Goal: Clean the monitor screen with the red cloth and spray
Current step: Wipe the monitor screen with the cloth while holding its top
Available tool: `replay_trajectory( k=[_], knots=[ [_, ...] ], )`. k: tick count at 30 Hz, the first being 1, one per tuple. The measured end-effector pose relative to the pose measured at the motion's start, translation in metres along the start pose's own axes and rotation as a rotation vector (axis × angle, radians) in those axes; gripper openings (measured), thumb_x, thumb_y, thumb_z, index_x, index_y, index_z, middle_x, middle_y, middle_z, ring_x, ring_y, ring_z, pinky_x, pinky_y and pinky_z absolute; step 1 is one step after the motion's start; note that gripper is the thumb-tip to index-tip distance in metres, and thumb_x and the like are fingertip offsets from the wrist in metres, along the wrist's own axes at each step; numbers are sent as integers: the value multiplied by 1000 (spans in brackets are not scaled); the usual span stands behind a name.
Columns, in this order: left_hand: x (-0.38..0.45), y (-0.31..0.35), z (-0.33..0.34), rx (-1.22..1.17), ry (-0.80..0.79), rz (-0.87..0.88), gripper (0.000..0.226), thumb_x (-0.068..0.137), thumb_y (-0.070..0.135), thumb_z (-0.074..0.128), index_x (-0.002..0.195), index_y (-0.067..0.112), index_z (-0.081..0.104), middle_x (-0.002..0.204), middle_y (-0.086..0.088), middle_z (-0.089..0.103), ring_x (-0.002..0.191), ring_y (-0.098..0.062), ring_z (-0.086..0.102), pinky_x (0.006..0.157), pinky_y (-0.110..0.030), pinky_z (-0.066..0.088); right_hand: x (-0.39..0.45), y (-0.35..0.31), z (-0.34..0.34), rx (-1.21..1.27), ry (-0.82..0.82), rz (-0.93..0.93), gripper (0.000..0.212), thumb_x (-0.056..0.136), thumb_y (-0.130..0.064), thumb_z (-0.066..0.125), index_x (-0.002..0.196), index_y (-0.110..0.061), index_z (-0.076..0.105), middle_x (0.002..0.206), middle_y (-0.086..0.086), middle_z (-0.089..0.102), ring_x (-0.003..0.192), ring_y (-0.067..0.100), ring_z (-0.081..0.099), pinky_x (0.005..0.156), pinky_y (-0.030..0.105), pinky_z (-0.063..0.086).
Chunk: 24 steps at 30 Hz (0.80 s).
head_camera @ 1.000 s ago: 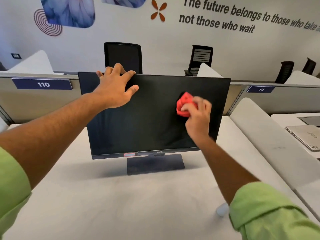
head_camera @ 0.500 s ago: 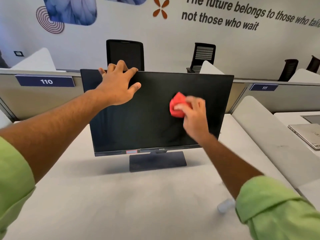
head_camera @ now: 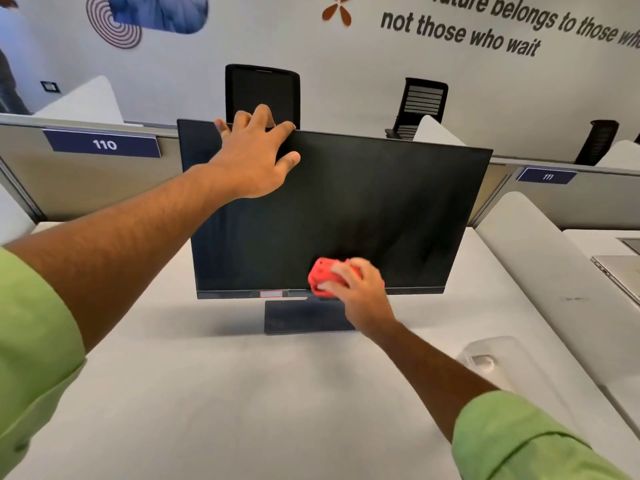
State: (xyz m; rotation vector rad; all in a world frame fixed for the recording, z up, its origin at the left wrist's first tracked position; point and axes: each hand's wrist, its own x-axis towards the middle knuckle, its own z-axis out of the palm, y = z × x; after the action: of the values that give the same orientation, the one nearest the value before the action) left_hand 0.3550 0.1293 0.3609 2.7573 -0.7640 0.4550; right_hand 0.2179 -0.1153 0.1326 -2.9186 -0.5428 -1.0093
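A black monitor (head_camera: 363, 209) stands on a white desk (head_camera: 225, 403), its screen dark. My left hand (head_camera: 254, 154) grips the monitor's top edge near the left corner, fingers over the back and thumb on the screen. My right hand (head_camera: 353, 289) presses a bunched red cloth (head_camera: 320, 275) against the lower middle of the screen, just above the bottom bezel. A clear spray bottle (head_camera: 485, 358) lies on the desk to the right of my right forearm, blurred.
The monitor's flat dark base (head_camera: 298, 317) rests on the desk. A white divider (head_camera: 540, 271) runs along the right, with a laptop (head_camera: 620, 275) beyond it. Partitions labelled 110 and 111 stand behind, with black office chairs (head_camera: 263, 91) further back.
My right hand has swept the red cloth from the upper right of the screen down and left to the bottom edge. My left hand stays on the monitor's top edge.
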Motion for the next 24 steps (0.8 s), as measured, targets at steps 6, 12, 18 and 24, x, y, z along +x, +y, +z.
replay_trajectory(
  k=[6,12,18,24],
  knots=[
    [-4,-2,-3,-7,-10,-13,56,100,51,44,150,29,34,142,-10,34,137,-39,26,114,-73,8,38,15,-25,-138,-32,-213,33,94,-19,69,120,-39,72,133,-4,66,117,34,59,83,44,48],
    [-2,1,-3,-4,-8,-13,56,100,50,44,151,28,35,142,-11,34,137,-39,27,114,-73,8,183,54,-95,-231,237,43,47,93,-14,56,129,-44,62,142,0,54,127,32,43,84,45,49],
    [-2,-4,-3,-5,-18,-10,54,103,51,34,151,27,35,140,-9,35,136,-37,29,112,-74,12,136,8,-48,-124,264,4,33,99,-20,62,122,-42,70,137,-3,55,120,34,48,82,42,45],
    [-2,-1,-2,10,-13,10,51,104,48,33,149,26,36,139,-9,36,134,-37,31,110,-78,12,20,-43,20,-21,-116,-212,51,88,-16,81,133,-34,65,143,-1,51,124,33,50,91,49,53]
  ],
)
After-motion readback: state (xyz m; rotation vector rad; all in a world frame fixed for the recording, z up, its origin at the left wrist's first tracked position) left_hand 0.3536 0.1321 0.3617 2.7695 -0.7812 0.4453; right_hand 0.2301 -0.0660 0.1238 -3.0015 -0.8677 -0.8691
